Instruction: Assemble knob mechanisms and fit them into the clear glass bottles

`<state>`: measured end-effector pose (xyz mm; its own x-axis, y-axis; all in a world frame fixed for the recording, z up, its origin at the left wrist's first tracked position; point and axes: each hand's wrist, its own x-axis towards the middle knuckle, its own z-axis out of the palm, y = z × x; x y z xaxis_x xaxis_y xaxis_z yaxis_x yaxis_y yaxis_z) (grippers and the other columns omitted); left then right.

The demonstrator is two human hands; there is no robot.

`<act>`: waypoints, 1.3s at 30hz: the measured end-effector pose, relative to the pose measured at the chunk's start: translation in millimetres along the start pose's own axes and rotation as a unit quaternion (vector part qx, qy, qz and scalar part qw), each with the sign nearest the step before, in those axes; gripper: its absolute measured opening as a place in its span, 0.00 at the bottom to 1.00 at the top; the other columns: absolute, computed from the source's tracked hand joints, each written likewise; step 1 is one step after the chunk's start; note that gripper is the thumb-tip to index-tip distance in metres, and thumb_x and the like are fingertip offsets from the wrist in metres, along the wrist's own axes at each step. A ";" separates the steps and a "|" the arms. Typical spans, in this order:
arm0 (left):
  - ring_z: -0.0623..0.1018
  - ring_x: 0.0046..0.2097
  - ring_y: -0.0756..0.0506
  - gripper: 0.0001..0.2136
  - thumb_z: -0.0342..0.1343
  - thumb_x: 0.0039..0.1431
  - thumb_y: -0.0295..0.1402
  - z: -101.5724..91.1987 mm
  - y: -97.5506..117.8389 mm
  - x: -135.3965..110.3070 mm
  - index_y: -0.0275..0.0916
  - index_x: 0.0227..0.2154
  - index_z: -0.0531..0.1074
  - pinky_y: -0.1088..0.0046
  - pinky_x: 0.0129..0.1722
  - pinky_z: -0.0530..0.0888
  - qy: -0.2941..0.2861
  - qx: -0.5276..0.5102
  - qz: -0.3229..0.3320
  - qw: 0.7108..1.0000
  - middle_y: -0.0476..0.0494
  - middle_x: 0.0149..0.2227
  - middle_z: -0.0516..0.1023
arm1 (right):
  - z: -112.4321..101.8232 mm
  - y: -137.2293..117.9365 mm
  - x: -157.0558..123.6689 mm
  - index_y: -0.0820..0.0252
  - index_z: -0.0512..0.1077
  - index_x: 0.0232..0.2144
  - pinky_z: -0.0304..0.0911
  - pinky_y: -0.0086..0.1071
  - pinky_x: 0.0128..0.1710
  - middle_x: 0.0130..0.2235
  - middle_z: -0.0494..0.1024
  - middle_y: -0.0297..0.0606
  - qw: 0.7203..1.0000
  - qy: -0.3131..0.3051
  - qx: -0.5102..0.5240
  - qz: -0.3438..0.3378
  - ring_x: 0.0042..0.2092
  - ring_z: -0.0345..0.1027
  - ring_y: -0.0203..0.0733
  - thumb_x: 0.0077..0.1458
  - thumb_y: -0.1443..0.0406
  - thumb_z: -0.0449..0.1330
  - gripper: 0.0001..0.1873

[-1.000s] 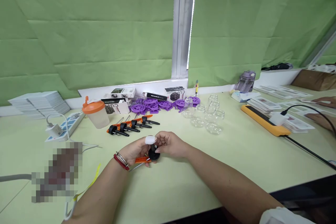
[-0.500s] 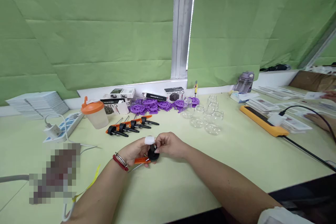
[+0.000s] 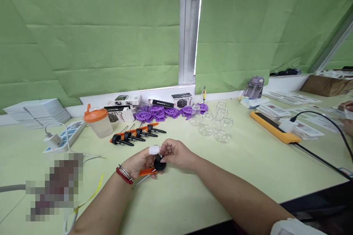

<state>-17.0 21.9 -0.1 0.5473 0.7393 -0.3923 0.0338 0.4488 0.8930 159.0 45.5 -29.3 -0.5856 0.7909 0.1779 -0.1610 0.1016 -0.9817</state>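
Observation:
Both my hands meet at the middle of the pale green table. My left hand [image 3: 139,163], with a white cover on the thumb tip and red and silver bangles at the wrist, is closed around an orange-handled tool [image 3: 146,171] that carries a round black part [image 3: 159,164]. My right hand [image 3: 176,153] pinches the top of that black part with its fingertips. Behind my hands lie three more black-and-orange tools [image 3: 135,136] side by side.
Farther back stand an orange-lidded cup [image 3: 97,120], purple plastic wheels [image 3: 160,112], small boxes [image 3: 125,100] and several clear glass jars [image 3: 213,125]. A power strip [image 3: 64,136] lies left, an orange one [image 3: 273,126] right. Another person's hand [image 3: 346,112] works over cards at the far right.
My hands keep their hold on the black part with only slight finger shifts. The view has tilted a little. The other person's hand at the right has moved.

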 end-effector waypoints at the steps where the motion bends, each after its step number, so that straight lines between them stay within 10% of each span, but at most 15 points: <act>1: 0.76 0.32 0.41 0.19 0.52 0.49 0.49 0.9 0.4 -1.0 0.38 0.36 0.66 0.70 0.23 0.70 0.006 -0.009 0.018 1.000 0.41 0.29 0.74 | 0.0 -2.6 -0.8 0.61 0.65 0.28 0.60 0.28 0.31 0.27 0.69 0.29 1.000 0.020 -0.013 -0.005 0.28 0.63 0.31 0.35 0.64 0.70 0.18; 5: 0.75 0.37 0.42 0.22 0.54 0.50 0.50 10.8 5.8 -5.6 0.42 0.42 0.63 0.65 0.32 0.73 0.059 -0.054 0.223 0.971 0.42 0.38 0.73 | -1.8 -20.5 -7.6 0.63 0.66 0.24 0.52 0.25 0.22 0.22 0.70 0.31 0.993 0.101 -0.053 -0.002 0.21 0.57 0.28 0.45 0.54 0.64 0.18; 10: 0.64 0.56 0.37 0.37 0.63 0.41 0.45 27.8 1.8 -2.1 0.47 0.54 0.54 0.55 0.52 0.65 0.196 0.071 0.478 0.853 0.39 0.56 0.60 | 4.4 -35.9 -18.6 0.67 0.72 0.29 0.52 0.27 0.20 0.24 0.74 0.40 0.998 -0.014 0.048 0.046 0.21 0.64 0.32 0.50 0.43 0.53 0.30; 20: 0.52 0.64 0.33 0.50 0.66 0.35 0.31 35.7 -18.4 14.5 0.43 0.60 0.42 0.48 0.59 0.55 0.273 0.368 0.516 0.724 0.33 0.61 0.46 | 8.6 -40.7 -19.3 0.66 0.72 0.31 0.50 0.26 0.21 0.22 0.70 0.32 0.994 -0.028 0.067 0.079 0.21 0.58 0.30 0.50 0.52 0.60 0.19; 25: 0.52 0.64 0.34 0.49 0.68 0.37 0.34 28.5 -15.9 16.3 0.45 0.60 0.43 0.51 0.60 0.55 0.270 0.332 0.466 0.775 0.34 0.62 0.48 | -4.9 -37.9 -15.9 0.63 0.67 0.24 0.49 0.27 0.23 0.20 0.64 0.29 0.990 -0.010 -0.134 0.044 0.21 0.54 0.30 0.56 0.57 0.54 0.16; 32: 0.75 0.26 0.47 0.21 0.50 0.56 0.49 11.8 -5.7 18.1 0.40 0.47 0.60 0.69 0.24 0.72 0.240 0.124 0.231 0.935 0.47 0.31 0.72 | -21.7 -29.9 -9.7 0.62 0.71 0.35 0.53 0.30 0.34 0.34 0.75 0.41 0.790 -0.020 -0.612 -0.034 0.37 0.66 0.40 0.59 0.64 0.51 0.10; 39: 0.73 0.23 0.51 0.18 0.59 0.49 0.45 3.9 -8.1 24.8 0.37 0.35 0.66 0.74 0.21 0.69 0.195 0.035 0.194 0.961 0.49 0.27 0.72 | -22.8 -17.4 -1.9 0.62 0.70 0.39 0.57 0.32 0.38 0.39 0.75 0.45 0.742 -0.031 -0.669 -0.020 0.42 0.68 0.44 0.62 0.64 0.48 0.12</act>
<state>-0.4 34.6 -16.2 0.1746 0.9824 -0.0671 -0.0459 0.0762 0.9960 181.0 56.0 -14.1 -0.6441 0.7456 0.1706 0.7297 0.6659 -0.1555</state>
